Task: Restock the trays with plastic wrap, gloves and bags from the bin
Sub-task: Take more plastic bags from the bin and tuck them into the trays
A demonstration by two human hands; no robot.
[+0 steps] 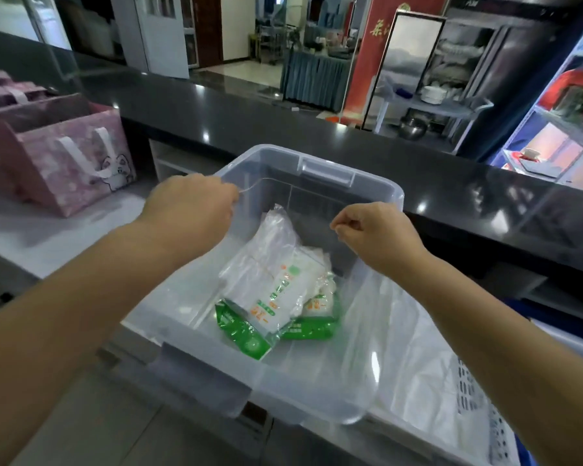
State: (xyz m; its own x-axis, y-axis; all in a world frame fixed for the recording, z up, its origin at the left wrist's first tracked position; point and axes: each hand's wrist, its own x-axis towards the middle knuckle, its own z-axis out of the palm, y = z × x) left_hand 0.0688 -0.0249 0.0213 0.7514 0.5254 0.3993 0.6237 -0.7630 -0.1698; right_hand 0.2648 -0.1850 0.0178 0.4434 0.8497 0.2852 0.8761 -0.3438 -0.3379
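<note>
A clear plastic bin (320, 169) stands on the grey worktop in front of me. In its bottom lie green-and-white packets (273, 297) under a clear pack of bags (270, 243). My left hand (192, 210) and my right hand (374, 233) are held over the bin, each pinching the top edge of a thin transparent plastic bag (391, 334). The film is stretched between them and hangs down over the bin's right side. A white perforated tray (472, 388) sits at the lower right, partly under the film.
A pink fabric bag (71, 156) with white handles stands on the worktop at the left. A dark raised counter (283, 122) with a glass screen runs behind the bin. Shelves with dishes stand in the room beyond.
</note>
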